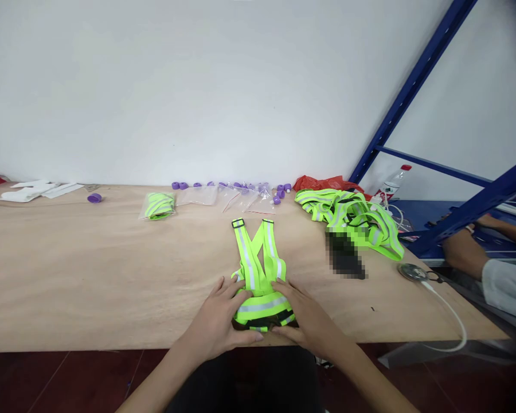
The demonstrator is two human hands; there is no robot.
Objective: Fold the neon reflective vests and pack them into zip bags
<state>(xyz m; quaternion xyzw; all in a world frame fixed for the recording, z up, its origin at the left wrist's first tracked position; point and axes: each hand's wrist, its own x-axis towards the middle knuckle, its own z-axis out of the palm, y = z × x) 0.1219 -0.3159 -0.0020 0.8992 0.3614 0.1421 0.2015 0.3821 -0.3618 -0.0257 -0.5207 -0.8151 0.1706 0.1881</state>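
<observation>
The left hand (221,317) and the right hand (308,318) hold the two sides of a fluorescent yellow-green strap harness with silver-grey reflective stripes (249,263); each hand has its fingers over the folded belt and its thumb along the near edge. The harness lies flat at the near edge of a pale wooden surface (112,275), its two straps pointing away, with black buckles at their ends.

To the right, a round, shiny disc on a white cable (413,272) lies near the surface's edge. Farther in are a black item, pixelated beyond recognition (346,259), and a tangled heap of yellow-green reflective straps (348,212). Toward the left is a clear plastic bag with a folded yellow-green bundle inside (159,205). Flat transparent bags (198,196) and small purple caps (280,193) lie near the white wall (176,86).
</observation>
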